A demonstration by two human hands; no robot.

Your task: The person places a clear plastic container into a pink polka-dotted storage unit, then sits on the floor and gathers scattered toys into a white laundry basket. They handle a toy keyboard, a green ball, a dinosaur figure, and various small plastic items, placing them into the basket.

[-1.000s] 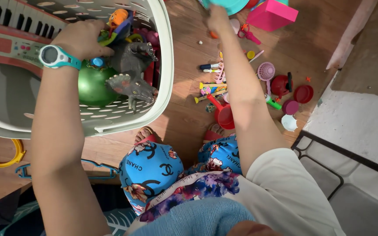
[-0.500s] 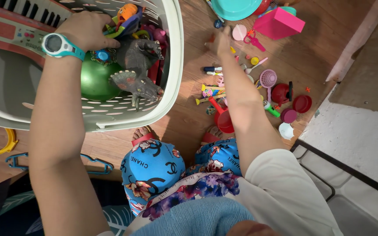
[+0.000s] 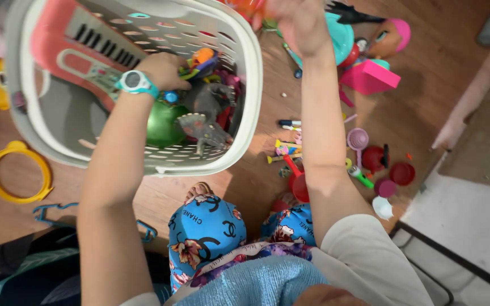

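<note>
Head view looks straight down on a brown wood floor (image 3: 256,187), sunlit in patches, with a pale mat (image 3: 472,226) at the right and a dark patterned rug (image 3: 7,283) at the near left corner. Toys lie scattered over the boards: a yellow ring (image 3: 15,173) and a blue hanger (image 3: 52,212) at the left, a pink box (image 3: 370,78) and a teal plate (image 3: 341,34) far right of centre, then a pink sieve (image 3: 358,139), red pots (image 3: 389,167) and a row of pens (image 3: 287,144) nearer in.

A white basket (image 3: 250,96) sits at the far left, tilted toward the camera. Inside it lie a pink keyboard (image 3: 69,39), a green ball (image 3: 163,127) and a grey dinosaur (image 3: 208,113) (horned, lying on the ball's right).

The left hand (image 3: 165,71), a teal watch (image 3: 136,83) on its wrist, reaches down into the basket with the arm straight; its fingers curl over a small orange and blue toy (image 3: 202,59) among the things there, though whether it really grips the toy I cannot tell. The right hand (image 3: 299,22) stretches far out past the basket's right rim, fingers closed around something orange (image 3: 248,8) at the top edge, too cut off to name. Blue patterned knees (image 3: 205,226) show near, below both arms.
</note>
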